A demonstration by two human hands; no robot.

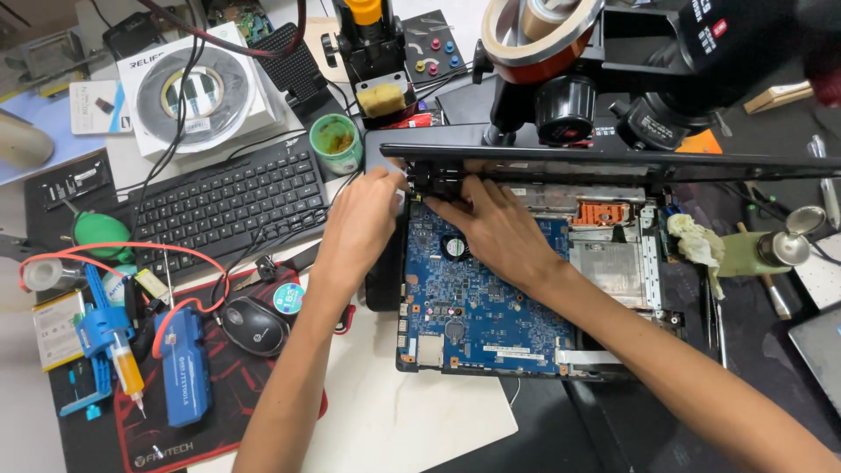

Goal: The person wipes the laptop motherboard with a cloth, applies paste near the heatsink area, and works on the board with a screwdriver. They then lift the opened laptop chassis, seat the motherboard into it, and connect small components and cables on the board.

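An opened laptop base lies in the middle with its blue motherboard bared. Its dark lid stands open at the far side. My left hand reaches to the black hinge at the board's far left corner, fingertips pinched against it. My right hand lies over the board's top left part, fingers pressed to the same hinge from the right. Whether either hand holds a small part is hidden by the fingers.
A black keyboard and a mouse lie to the left, with a green cup, a syringe and a blue tool. A microscope stand and tape rolls rise behind the lid. A green bottle lies right.
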